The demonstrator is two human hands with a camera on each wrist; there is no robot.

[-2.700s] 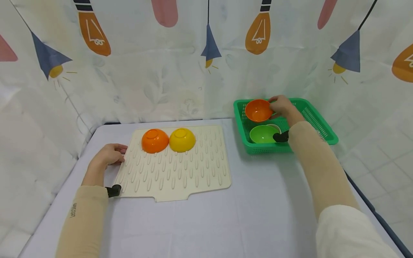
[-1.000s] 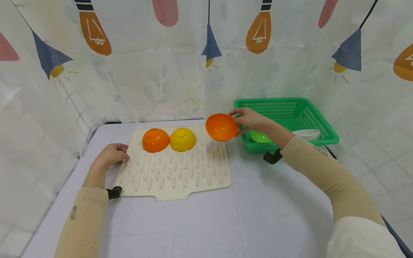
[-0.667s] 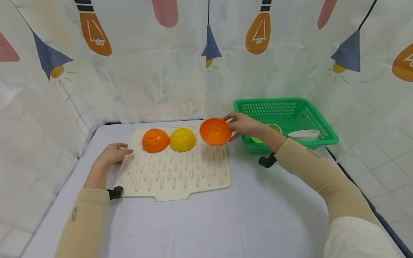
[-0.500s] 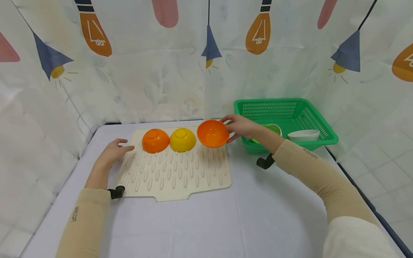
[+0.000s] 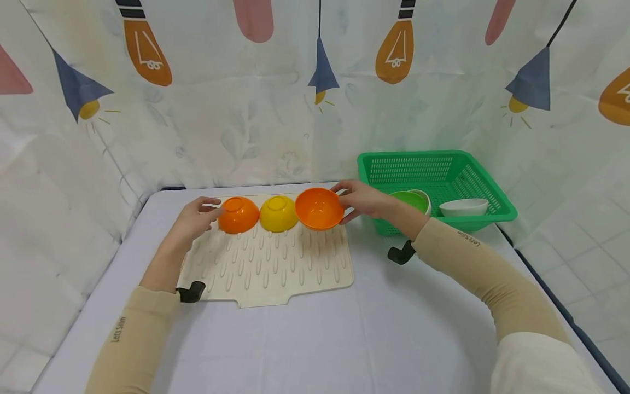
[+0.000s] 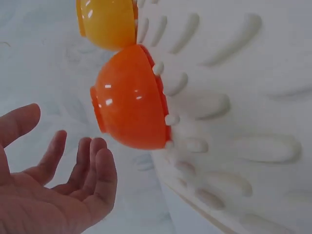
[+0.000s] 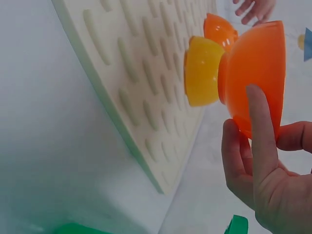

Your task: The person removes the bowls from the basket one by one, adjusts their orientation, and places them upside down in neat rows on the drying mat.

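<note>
In the head view, my right hand (image 5: pixel 361 200) holds an orange bowl (image 5: pixel 320 209), mouth up and tilted toward me. The right wrist view shows thumb and fingers gripping this bowl (image 7: pixel 258 73) by its side, above the mat. Upside down on the cream ridged drying mat (image 5: pixel 266 268) sit a second orange bowl (image 5: pixel 238 215) and a yellow bowl (image 5: pixel 278 214), side by side. My left hand (image 5: pixel 194 221) hovers close to the left of the upturned orange bowl; the left wrist view shows its fingers (image 6: pixel 105 180) loosely bent, apart from the bowl and holding nothing.
A green plastic basket (image 5: pixel 438 158) stands at the back right, holding a green bowl (image 5: pixel 412 201), a white rim beside it and a white bowl (image 5: pixel 464 207). The white-covered table (image 5: pixel 315 350) stretches in front of the mat. A printed curtain (image 5: pixel 275 120) hangs behind.
The right hand has carried the orange bowl out of the basket, leftward over the mat beside the yellow bowl. The left hand has left the mat's left edge and moved toward the upturned orange bowl.
</note>
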